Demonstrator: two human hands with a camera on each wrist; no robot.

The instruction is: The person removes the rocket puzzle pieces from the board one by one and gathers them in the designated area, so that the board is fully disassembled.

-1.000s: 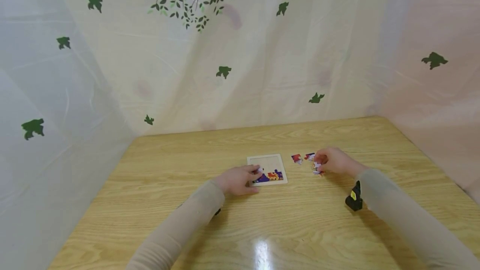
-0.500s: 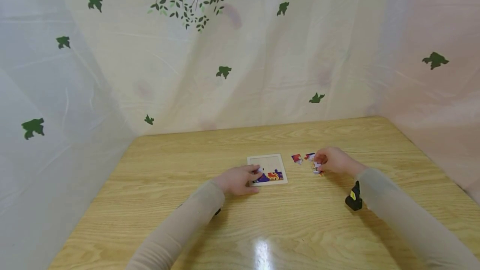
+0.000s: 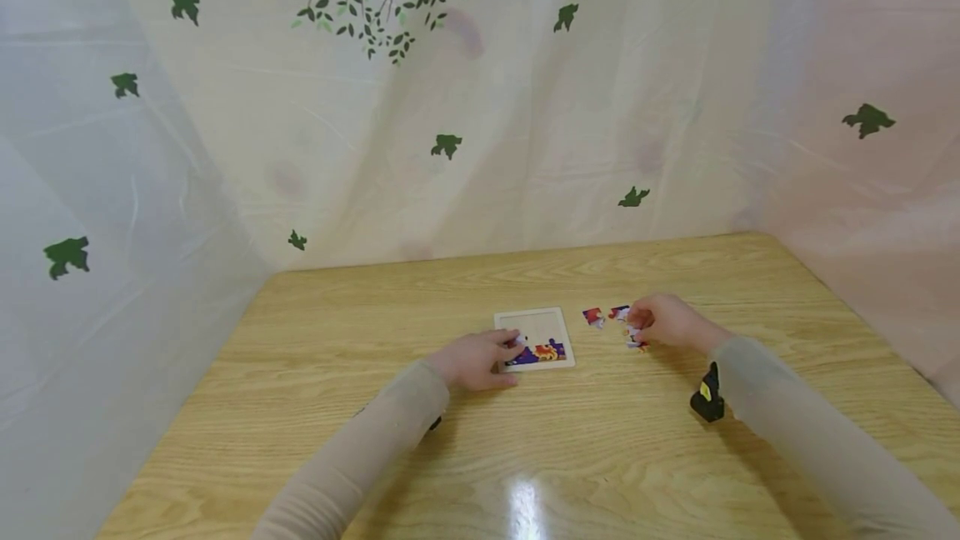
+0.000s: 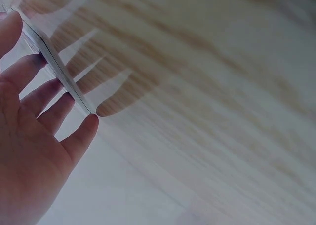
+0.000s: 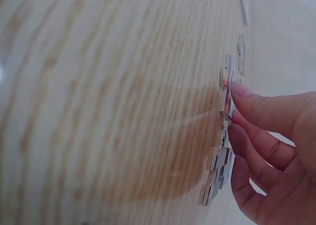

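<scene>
Right wrist cam: right grip (image 5: 298, 170) pinching a jigsaw piece (image 5: 225, 99), probably light n stiff, edges best; left grip (image 3: 476, 361) spread over puzzle frame (image 3: 553, 366)

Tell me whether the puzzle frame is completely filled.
No, in the head view the puzzle frame shows bare backing in its upper part, and loose pieces lie to its right.

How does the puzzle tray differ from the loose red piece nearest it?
The puzzle tray is much larger than the red piece. The tray is squarish with a pale rim; the red piece has an irregular, interlocking outline. The left hand touches the tray, while the red piece lies untouched. Both lie on the table.
</scene>
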